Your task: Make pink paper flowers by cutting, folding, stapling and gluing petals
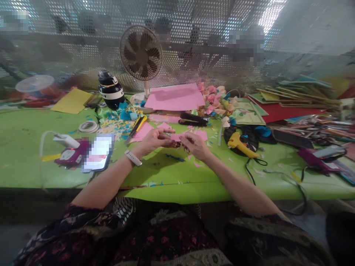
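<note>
My left hand [154,140] and my right hand [195,145] meet above the green table [24,147], both pinching a small pink paper piece [175,137] between thumbs and fingers. A white watch [133,157] is on my left wrist. More pink paper pieces [142,132] lie just behind the hands, next to a yellow-handled cutter [136,128]. Small paper scraps lie scattered under and around the hands.
A phone [98,152] and a purple device with a white charger [68,147] sit at the left. A yellow glue gun [240,145] with black cord lies right. Behind are a fan [141,53], a large pink sheet [174,96], paper flowers [215,99], a stapler [192,119], and stacked coloured paper [291,99].
</note>
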`<state>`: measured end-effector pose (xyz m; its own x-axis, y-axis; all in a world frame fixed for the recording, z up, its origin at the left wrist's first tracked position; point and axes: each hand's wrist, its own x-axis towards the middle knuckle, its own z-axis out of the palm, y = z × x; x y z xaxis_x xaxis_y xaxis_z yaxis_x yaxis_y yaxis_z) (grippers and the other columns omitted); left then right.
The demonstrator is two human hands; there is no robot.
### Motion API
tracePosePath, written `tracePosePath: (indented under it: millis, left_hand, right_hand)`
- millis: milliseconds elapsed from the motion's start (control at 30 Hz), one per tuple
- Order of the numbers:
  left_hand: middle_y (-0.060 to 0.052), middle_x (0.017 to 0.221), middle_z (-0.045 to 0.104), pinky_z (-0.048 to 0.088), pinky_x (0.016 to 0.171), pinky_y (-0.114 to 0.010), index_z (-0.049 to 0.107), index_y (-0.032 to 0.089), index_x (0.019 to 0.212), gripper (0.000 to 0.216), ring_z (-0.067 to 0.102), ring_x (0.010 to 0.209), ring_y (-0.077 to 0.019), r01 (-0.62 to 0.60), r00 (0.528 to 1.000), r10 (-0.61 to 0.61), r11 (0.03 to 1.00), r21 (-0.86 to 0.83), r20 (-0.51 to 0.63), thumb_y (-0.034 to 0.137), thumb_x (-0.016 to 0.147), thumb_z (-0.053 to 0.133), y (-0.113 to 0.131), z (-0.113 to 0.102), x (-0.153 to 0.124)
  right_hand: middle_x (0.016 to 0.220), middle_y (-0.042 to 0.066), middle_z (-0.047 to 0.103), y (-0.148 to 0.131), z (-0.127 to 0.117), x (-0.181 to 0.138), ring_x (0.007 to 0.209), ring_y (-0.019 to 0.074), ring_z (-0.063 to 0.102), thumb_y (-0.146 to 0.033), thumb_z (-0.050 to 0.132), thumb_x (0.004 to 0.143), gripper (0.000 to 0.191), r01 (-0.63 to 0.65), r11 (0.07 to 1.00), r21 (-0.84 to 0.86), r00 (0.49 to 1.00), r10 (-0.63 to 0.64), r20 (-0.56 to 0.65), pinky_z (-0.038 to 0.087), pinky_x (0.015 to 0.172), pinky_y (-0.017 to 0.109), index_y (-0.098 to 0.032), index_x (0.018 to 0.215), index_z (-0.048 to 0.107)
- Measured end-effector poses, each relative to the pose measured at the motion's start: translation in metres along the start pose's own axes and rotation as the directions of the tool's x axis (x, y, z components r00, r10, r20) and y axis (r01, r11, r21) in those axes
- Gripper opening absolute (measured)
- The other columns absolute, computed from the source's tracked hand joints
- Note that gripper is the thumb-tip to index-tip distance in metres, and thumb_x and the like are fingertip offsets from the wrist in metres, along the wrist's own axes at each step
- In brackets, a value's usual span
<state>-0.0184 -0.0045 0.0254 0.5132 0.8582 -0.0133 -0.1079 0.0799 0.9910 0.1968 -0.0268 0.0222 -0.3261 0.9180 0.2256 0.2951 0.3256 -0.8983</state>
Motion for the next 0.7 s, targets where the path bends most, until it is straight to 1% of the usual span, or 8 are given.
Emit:
tracePosePath:
  millis: [100, 200, 300, 367, 433, 500, 600, 700]
  left_hand:
    - [-0.007, 0.082, 0.077, 0.057, 0.084, -0.035, 0.064, 0.012, 0.120, 0.057, 0.073, 0.078, -0.0177, -0.008, 1.000, 0.008, 0.999, 0.054, 0.000, 0.026, 0.070, 0.087, -0.001, 0.000, 0.000]
    - [-0.007, 0.081, 0.077, 0.057, 0.085, -0.036, 0.063, 0.012, 0.122, 0.058, 0.073, 0.076, -0.0173, -0.002, 1.000, 0.001, 0.999, 0.045, 0.013, 0.026, 0.071, 0.086, -0.003, 0.001, 0.001]
    - [-0.008, 0.081, 0.077, 0.058, 0.084, -0.036, 0.063, 0.012, 0.120, 0.056, 0.074, 0.077, -0.0180, 0.001, 1.000, -0.001, 1.000, 0.015, 0.023, 0.025, 0.070, 0.086, -0.004, -0.001, 0.002]
    - [-0.008, 0.083, 0.078, 0.058, 0.084, -0.036, 0.063, 0.012, 0.118, 0.054, 0.074, 0.079, -0.0185, -0.005, 1.000, 0.005, 1.000, 0.001, 0.015, 0.024, 0.070, 0.086, -0.002, -0.004, 0.003]
    - [-0.009, 0.085, 0.078, 0.058, 0.084, -0.034, 0.064, 0.012, 0.115, 0.050, 0.075, 0.080, -0.0185, -0.025, 1.000, 0.025, 1.000, 0.001, -0.012, 0.023, 0.071, 0.085, 0.000, -0.007, 0.003]
    - [-0.009, 0.087, 0.078, 0.058, 0.083, -0.033, 0.064, 0.012, 0.114, 0.048, 0.074, 0.081, -0.0182, -0.037, 0.999, 0.037, 0.999, 0.012, -0.027, 0.022, 0.071, 0.085, 0.001, -0.009, 0.003]
    - [-0.008, 0.084, 0.077, 0.058, 0.080, -0.033, 0.064, 0.012, 0.115, 0.049, 0.074, 0.078, -0.0173, -0.015, 1.000, 0.015, 0.999, 0.038, 0.011, 0.023, 0.072, 0.084, 0.000, -0.007, 0.003]
    - [-0.005, 0.080, 0.076, 0.058, 0.079, -0.031, 0.063, 0.011, 0.117, 0.052, 0.073, 0.074, -0.0154, 0.010, 0.999, -0.014, 0.998, 0.064, 0.052, 0.024, 0.072, 0.084, -0.002, -0.004, 0.002]
  right_hand:
    - [0.060, -0.001, 0.060, -0.001, -0.003, 0.000, 0.048, 0.0097, 0.053, -0.063, 0.064, 0.082, 0.046, -0.083, 0.993, 0.089, 0.994, 0.076, 0.072, 0.042, 0.044, 0.023, -0.018, 0.076, 0.058]
    - [0.062, 0.000, 0.064, -0.002, -0.003, 0.000, 0.048, 0.0093, 0.055, -0.053, 0.073, 0.076, 0.039, -0.142, 0.975, 0.169, 0.983, 0.119, 0.140, 0.045, 0.045, 0.022, -0.015, 0.080, 0.064]
    - [0.059, -0.001, 0.064, 0.000, -0.004, 0.002, 0.043, 0.0080, 0.053, -0.045, 0.074, 0.076, 0.032, -0.167, 0.962, 0.217, 0.978, 0.133, 0.163, 0.043, 0.041, 0.021, -0.014, 0.080, 0.065]
    - [0.057, -0.002, 0.064, 0.001, -0.006, 0.003, 0.040, 0.0075, 0.052, -0.042, 0.073, 0.075, 0.029, -0.160, 0.957, 0.242, 0.980, 0.125, 0.152, 0.042, 0.040, 0.021, -0.015, 0.077, 0.065]
    - [0.056, -0.001, 0.064, 0.001, -0.010, 0.004, 0.041, 0.0078, 0.053, -0.040, 0.074, 0.075, 0.027, -0.149, 0.953, 0.264, 0.984, 0.115, 0.137, 0.044, 0.042, 0.021, -0.015, 0.073, 0.064]
    - [0.058, 0.000, 0.066, 0.001, -0.012, 0.004, 0.044, 0.0085, 0.056, -0.040, 0.075, 0.074, 0.027, -0.157, 0.951, 0.265, 0.982, 0.120, 0.149, 0.046, 0.044, 0.021, -0.014, 0.075, 0.065]
    - [0.063, 0.001, 0.069, 0.000, -0.009, 0.004, 0.046, 0.0090, 0.058, -0.041, 0.076, 0.073, 0.032, -0.186, 0.953, 0.237, 0.973, 0.146, 0.176, 0.047, 0.044, 0.021, -0.012, 0.085, 0.069]
    - [0.059, 0.000, 0.067, 0.001, -0.005, 0.005, 0.043, 0.0085, 0.057, -0.045, 0.077, 0.073, 0.036, -0.206, 0.956, 0.209, 0.970, 0.172, 0.171, 0.046, 0.041, 0.020, -0.012, 0.083, 0.068]
